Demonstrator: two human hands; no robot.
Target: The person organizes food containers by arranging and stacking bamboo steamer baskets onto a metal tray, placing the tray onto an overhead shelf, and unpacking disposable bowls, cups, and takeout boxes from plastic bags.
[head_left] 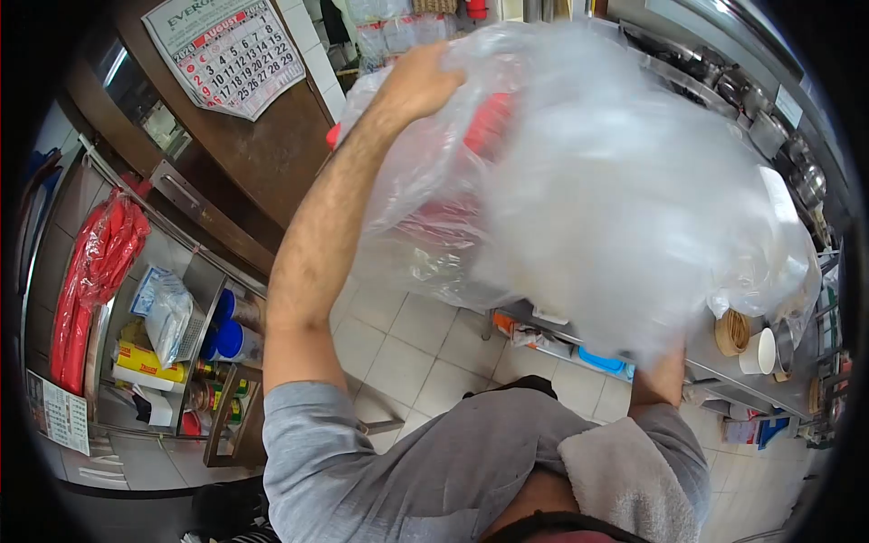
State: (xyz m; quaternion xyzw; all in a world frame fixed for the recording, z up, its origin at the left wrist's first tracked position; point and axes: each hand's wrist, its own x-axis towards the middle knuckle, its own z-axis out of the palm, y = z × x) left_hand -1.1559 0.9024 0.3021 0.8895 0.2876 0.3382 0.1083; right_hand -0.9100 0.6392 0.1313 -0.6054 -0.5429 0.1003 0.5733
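My left hand (425, 83), arm raised, is closed on the upper left edge of a large clear plastic bag (407, 172). Red things (489, 122) show through the film, too veiled to name. A big cloudy mass of plastic (615, 199), smeared by motion, fills the middle and right of the view. My right forearm (659, 380) reaches up behind this mass, which hides the right hand and its fingers.
On the right, a counter holds a bamboo steamer (731, 332) and a white cup (759, 351). Metal pots (806, 181) line the wall above. At left are a wooden door (244, 154), red bundles in plastic (90, 281) and shelves with blue-lidded tubs (237, 339).
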